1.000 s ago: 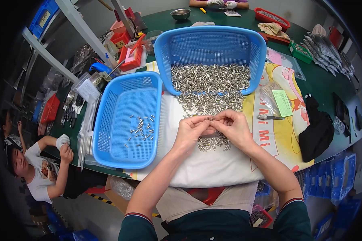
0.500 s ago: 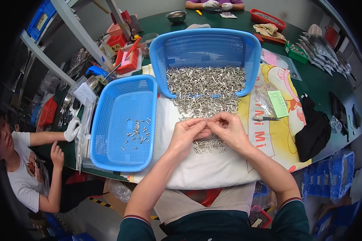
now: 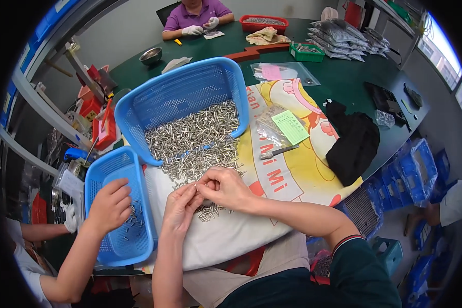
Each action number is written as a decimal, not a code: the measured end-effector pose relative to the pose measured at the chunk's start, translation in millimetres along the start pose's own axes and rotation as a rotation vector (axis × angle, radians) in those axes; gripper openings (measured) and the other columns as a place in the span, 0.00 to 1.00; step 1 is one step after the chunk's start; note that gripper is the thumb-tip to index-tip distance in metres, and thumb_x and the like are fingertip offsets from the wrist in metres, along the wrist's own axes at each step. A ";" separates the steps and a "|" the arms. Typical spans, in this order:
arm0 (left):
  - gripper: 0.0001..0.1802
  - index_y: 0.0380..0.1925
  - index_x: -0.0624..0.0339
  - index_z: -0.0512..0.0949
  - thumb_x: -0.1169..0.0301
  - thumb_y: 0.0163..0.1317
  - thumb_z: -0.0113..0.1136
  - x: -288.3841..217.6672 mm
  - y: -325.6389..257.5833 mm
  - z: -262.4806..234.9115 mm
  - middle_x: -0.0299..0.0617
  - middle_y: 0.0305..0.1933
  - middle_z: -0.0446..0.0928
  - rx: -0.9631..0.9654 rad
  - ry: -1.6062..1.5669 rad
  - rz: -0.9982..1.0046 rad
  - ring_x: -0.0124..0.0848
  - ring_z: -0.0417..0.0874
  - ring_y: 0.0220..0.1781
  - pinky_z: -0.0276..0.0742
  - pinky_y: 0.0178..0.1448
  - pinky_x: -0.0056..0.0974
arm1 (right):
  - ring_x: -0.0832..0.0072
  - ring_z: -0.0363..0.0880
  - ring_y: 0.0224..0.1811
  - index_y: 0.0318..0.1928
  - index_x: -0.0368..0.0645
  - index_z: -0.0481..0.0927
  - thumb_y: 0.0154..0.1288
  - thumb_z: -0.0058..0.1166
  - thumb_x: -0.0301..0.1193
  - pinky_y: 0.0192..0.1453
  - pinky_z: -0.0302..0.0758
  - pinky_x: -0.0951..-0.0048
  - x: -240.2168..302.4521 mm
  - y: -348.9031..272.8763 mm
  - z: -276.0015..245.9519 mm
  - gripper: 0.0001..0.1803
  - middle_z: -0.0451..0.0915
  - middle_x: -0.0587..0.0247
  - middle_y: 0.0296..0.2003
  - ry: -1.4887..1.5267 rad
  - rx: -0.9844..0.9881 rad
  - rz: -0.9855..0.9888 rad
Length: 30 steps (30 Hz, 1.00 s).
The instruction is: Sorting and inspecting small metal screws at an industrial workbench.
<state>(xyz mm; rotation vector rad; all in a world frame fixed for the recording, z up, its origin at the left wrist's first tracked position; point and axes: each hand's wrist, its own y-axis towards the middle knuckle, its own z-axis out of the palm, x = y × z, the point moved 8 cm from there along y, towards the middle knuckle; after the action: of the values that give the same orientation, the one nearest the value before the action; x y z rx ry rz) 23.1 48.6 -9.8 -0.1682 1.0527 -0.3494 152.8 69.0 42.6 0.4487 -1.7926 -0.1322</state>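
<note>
My left hand [image 3: 177, 209] and my right hand [image 3: 224, 191] meet fingertip to fingertip over the near side of a heap of small silvery metal pins [image 3: 197, 136]. Both are closed in a pinch; whatever sits between the fingertips is too small or hidden to make out. The heap spills from a large blue plastic basket [image 3: 182, 72], tipped with its open side toward me, onto a white and yellow printed cloth [image 3: 218, 246]. To the left stands a blue rectangular basket [image 3: 148, 215] with a few pins [image 3: 133, 218] inside. A co-worker's bare hand [image 3: 109, 206] hovers over it.
Right of the heap lie a clear bag with a green label [image 3: 291, 127], a dark-handled tool [image 3: 280, 152] and a black cloth [image 3: 351, 141]. A person in purple [image 3: 200, 18] with white gloves works at the far side. Silver bags [image 3: 339, 38] are stacked at the back.
The view has turned to the right, shifting the scene leftward. The co-worker's bare hand has come over the left basket. My hands stay pinched together over the heap.
</note>
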 end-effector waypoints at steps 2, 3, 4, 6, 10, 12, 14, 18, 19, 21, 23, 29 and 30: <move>0.12 0.42 0.70 0.74 0.72 0.63 0.53 1.7 2.2 -0.2 0.40 0.36 0.78 0.049 -0.035 -0.014 0.22 0.79 0.34 0.78 0.39 0.22 | 0.78 0.70 0.19 0.29 0.35 0.80 0.53 0.57 0.29 0.24 0.68 0.75 4.8 -0.8 -1.3 0.08 0.73 0.62 0.20 -0.041 -0.020 -0.083; 0.12 0.42 0.71 0.74 0.73 0.63 0.52 2.9 3.6 3.5 0.40 0.36 0.78 0.090 -0.080 -0.026 0.21 0.79 0.33 0.79 0.38 0.21 | 0.76 0.71 0.19 0.29 0.35 0.80 0.54 0.56 0.28 0.24 0.69 0.73 5.5 -1.7 -2.8 0.08 0.73 0.60 0.21 -0.044 -0.020 -0.081; 0.12 0.42 0.71 0.74 0.73 0.63 0.52 2.8 3.4 6.4 0.40 0.36 0.78 0.098 -0.071 -0.030 0.21 0.79 0.33 0.79 0.38 0.21 | 0.76 0.71 0.19 0.29 0.35 0.80 0.54 0.56 0.28 0.24 0.69 0.73 5.0 -1.9 -5.1 0.08 0.73 0.60 0.21 -0.044 -0.032 -0.081; 0.11 0.42 0.71 0.73 0.73 0.63 0.51 -1.8 -2.4 7.8 0.40 0.36 0.78 0.013 -0.059 -0.036 0.21 0.79 0.33 0.79 0.37 0.21 | 0.75 0.71 0.19 0.29 0.35 0.80 0.54 0.56 0.28 0.25 0.69 0.73 6.5 -1.8 -1.5 0.08 0.73 0.60 0.20 -0.060 -0.013 -0.106; 0.12 0.43 0.71 0.73 0.72 0.63 0.52 -3.8 -8.2 1.8 0.43 0.37 0.78 0.030 -0.040 -0.024 0.23 0.80 0.34 0.79 0.39 0.23 | 0.74 0.70 0.19 0.28 0.35 0.80 0.54 0.56 0.29 0.24 0.68 0.73 9.6 -2.5 2.9 0.08 0.73 0.60 0.20 -0.029 -0.011 -0.103; 0.14 0.44 0.72 0.73 0.72 0.63 0.52 -3.8 -11.1 -4.2 0.46 0.37 0.79 0.014 -0.043 0.004 0.27 0.81 0.36 0.80 0.41 0.26 | 0.77 0.69 0.18 0.28 0.35 0.80 0.54 0.56 0.28 0.23 0.67 0.74 12.7 -2.3 5.2 0.07 0.73 0.61 0.19 -0.033 -0.015 -0.114; 0.13 0.44 0.72 0.73 0.72 0.63 0.52 8.3 9.3 9.5 0.47 0.37 0.79 0.076 -0.009 -0.039 0.28 0.82 0.36 0.80 0.41 0.26 | 0.80 0.68 0.18 0.28 0.35 0.80 0.53 0.57 0.26 0.22 0.66 0.76 -0.9 -3.2 -17.3 0.06 0.73 0.63 0.19 -0.036 -0.074 -0.067; 0.14 0.44 0.73 0.72 0.71 0.64 0.50 -1.5 -4.8 4.2 0.55 0.42 0.78 0.075 0.002 -0.036 0.33 0.83 0.39 0.80 0.45 0.30 | 0.75 0.71 0.18 0.26 0.35 0.79 0.52 0.56 0.25 0.24 0.68 0.73 1.9 5.8 -16.4 0.05 0.74 0.61 0.19 0.005 -0.100 -0.040; 0.14 0.45 0.74 0.72 0.72 0.64 0.50 -2.2 -6.9 4.1 0.55 0.42 0.78 0.071 -0.012 -0.048 0.34 0.83 0.40 0.80 0.45 0.31 | 0.77 0.70 0.18 0.26 0.35 0.79 0.52 0.56 0.25 0.23 0.68 0.74 -1.8 8.1 -16.7 0.04 0.74 0.61 0.18 0.016 -0.116 -0.037; 0.15 0.45 0.75 0.71 0.72 0.65 0.48 -1.7 -5.0 6.2 0.58 0.43 0.77 0.087 -0.026 -0.074 0.38 0.82 0.43 0.80 0.49 0.33 | 0.83 0.68 0.18 0.25 0.35 0.79 0.52 0.56 0.24 0.22 0.66 0.78 -6.9 11.6 -20.5 0.04 0.73 0.64 0.18 0.032 -0.128 0.014; 0.15 0.46 0.76 0.70 0.73 0.65 0.47 -2.2 -5.1 6.9 0.58 0.44 0.77 0.087 -0.043 -0.076 0.37 0.82 0.43 0.80 0.49 0.33 | 0.85 0.67 0.18 0.25 0.35 0.79 0.53 0.56 0.25 0.22 0.65 0.80 -10.1 12.4 -20.2 0.05 0.74 0.67 0.18 0.052 -0.115 0.053; 0.15 0.47 0.76 0.70 0.74 0.65 0.45 0.6 -3.5 3.9 0.57 0.43 0.77 0.123 -0.089 -0.091 0.37 0.82 0.43 0.80 0.49 0.33 | 0.88 0.66 0.23 0.27 0.38 0.80 0.52 0.58 0.25 0.26 0.63 0.84 -6.7 11.4 -4.5 0.03 0.72 0.72 0.24 0.053 0.096 0.013; 0.15 0.47 0.76 0.70 0.74 0.65 0.46 0.4 -4.1 4.5 0.55 0.43 0.77 0.133 -0.095 -0.085 0.36 0.82 0.42 0.80 0.49 0.33 | 0.87 0.67 0.24 0.26 0.38 0.80 0.51 0.58 0.25 0.27 0.64 0.83 -1.9 10.4 0.6 0.03 0.72 0.70 0.25 0.054 0.160 -0.027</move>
<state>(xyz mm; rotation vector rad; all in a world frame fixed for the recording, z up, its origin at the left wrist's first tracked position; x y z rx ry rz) 26.4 44.4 -6.7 -0.1100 0.9268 -0.4826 150.3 79.2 44.1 0.5855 -1.7509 0.0052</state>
